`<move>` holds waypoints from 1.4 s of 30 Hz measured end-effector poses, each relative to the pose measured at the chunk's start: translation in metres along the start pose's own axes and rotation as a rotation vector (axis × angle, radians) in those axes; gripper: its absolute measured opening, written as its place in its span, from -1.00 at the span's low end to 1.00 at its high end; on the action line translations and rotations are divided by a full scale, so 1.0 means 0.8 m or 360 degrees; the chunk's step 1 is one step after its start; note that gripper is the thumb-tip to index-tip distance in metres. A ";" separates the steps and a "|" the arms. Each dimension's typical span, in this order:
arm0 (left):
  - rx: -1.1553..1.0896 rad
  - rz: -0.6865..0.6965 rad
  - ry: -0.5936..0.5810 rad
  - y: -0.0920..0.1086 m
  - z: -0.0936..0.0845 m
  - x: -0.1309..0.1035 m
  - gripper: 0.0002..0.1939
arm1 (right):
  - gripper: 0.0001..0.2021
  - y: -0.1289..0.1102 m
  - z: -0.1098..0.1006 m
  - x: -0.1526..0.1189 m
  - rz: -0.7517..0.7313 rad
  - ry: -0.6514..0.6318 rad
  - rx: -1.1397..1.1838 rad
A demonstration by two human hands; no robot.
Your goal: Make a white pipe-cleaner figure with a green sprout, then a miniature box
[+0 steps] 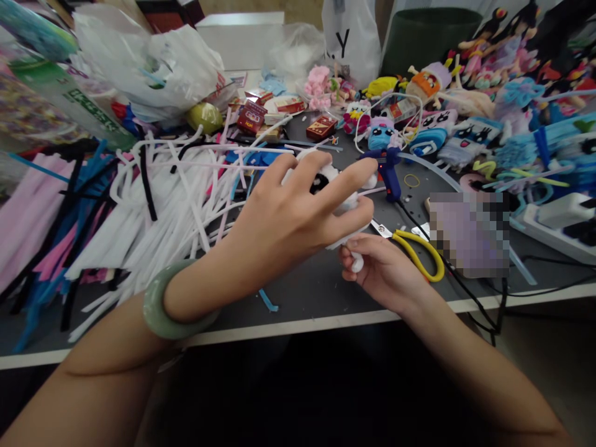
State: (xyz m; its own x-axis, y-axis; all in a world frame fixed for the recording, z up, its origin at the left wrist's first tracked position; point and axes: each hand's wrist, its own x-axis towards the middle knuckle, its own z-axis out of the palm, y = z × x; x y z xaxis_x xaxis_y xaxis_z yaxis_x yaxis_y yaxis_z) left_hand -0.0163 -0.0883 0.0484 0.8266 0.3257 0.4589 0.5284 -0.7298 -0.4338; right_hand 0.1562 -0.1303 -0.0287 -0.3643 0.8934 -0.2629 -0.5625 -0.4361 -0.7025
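Along the near edge of a crowded grey table (298, 295), two bare hands work close together; to their left spreads the largest heap, a bundle of white fuzzy stems (162, 226), with pink, blue and black ones beyond it. The left hand (298, 208), a green bangle (162, 304) at its wrist, arches palm down, its fingers curled over a black-and-white fuzzy piece (321, 181), apparently grasping it just above the table; the right hand (379, 267), lower and nearer the edge, is smaller in view. Yellow-handled scissors (398, 236) lie just beyond the right hand; past them rests a blue glue gun (390, 177); smallest is a white tuft (357, 262) at the right hand's fingertips, seemingly pinched between thumb and forefinger.

For good handling, the left fingers would do best to support the fuzzy piece from its sides, lightly, so the pile is not crushed; the right should keep its pinch small and close to the work; both ought to stay clear of the glue gun's nozzle and the scissors' blades.

Most of the fuzzy piece is hidden under the left hand, so its full shape cannot be told; whether the tuft is joined to it is unclear; the scissors' tips are covered, and a pixelated patch masks a flat object (470, 239) at right.
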 end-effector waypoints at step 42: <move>0.0064 0.0027 0.0046 0.002 0.003 -0.001 -0.67 | -0.91 0.000 -0.001 0.002 0.0036 0.0043 -0.0061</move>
State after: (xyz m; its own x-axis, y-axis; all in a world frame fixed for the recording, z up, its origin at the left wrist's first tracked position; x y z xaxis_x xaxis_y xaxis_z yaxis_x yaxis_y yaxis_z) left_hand -0.0156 -0.0882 0.0458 0.8299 0.2954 0.4733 0.5222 -0.7101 -0.4723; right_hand 0.1563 -0.1287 -0.0297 -0.3562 0.8861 -0.2966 -0.5251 -0.4524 -0.7209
